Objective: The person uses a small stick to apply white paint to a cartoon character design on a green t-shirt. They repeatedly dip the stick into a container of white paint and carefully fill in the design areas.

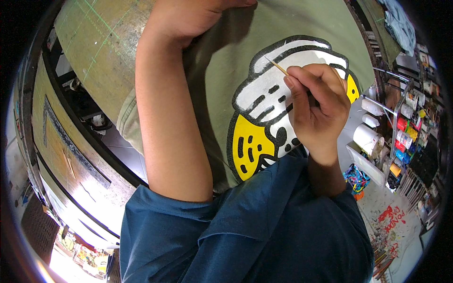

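Note:
My right hand (pixel 321 101) pinches a thin pointed wooden stick (pixel 277 65) between thumb and fingertips. The stick's tip is over the upper left of a painted cartoon design (pixel 264 94), in white and yellow with thick black outlines. It cannot be told whether the tip touches the cloth. This design lies on an olive-green fabric (pixel 212 80) that looks like a garment. My left hand (pixel 191 16) is at the top edge, over the fabric's upper left part. One stretched digit shows there; the other fingers are cut off. The right hand covers part of the design.
A worn board with green lines (pixel 101 52) lies under the fabric at left. Farther left, a black metal square (pixel 71 146) and thin sticks (pixel 70 165) rest on another surface. At right are a rack with paint bottles (pixel 406 139), a white tub (pixel 367 140) and a paint-marked floor (pixel 384 221).

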Demonstrator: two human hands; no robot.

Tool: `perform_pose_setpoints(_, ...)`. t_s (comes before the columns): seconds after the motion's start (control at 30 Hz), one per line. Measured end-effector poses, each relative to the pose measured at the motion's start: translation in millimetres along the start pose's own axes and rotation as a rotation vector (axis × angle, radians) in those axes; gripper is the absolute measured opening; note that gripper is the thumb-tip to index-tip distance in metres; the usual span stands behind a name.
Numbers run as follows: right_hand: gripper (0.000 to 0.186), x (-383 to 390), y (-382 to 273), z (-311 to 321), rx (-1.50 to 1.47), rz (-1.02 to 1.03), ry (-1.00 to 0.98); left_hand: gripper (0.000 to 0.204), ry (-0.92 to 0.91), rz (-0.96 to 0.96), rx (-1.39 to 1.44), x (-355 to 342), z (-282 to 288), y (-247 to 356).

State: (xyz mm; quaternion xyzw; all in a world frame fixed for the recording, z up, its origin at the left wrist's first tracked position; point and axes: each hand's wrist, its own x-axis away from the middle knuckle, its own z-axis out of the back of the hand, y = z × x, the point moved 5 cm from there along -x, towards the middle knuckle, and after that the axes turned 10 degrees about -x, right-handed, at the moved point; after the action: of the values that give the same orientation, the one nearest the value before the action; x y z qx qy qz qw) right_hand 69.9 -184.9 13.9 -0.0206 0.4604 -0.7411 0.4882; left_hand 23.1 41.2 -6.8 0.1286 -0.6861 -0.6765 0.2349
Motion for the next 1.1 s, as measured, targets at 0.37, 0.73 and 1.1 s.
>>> perform_pose_setpoints(0.37,0.021,-0.6,-2.9,-1.5,0.068,0.042,-0.046,0.044,0.0,0.007,-0.004,0.9,-1.1,0.9)
perform_pose_setpoints(0.73,0.023,-2.2,-6.0,-2.4,0.102,0.069,-0.092,0.044,-0.017,-0.007,0.014,-0.5,-1.7,-0.7)
perform_pose_setpoints(1.1,0.017,1.6,0.0,-0.6,0.061,0.042,-0.005,0.044,0.001,-0.007,0.001,-0.1,-0.7,-0.6)
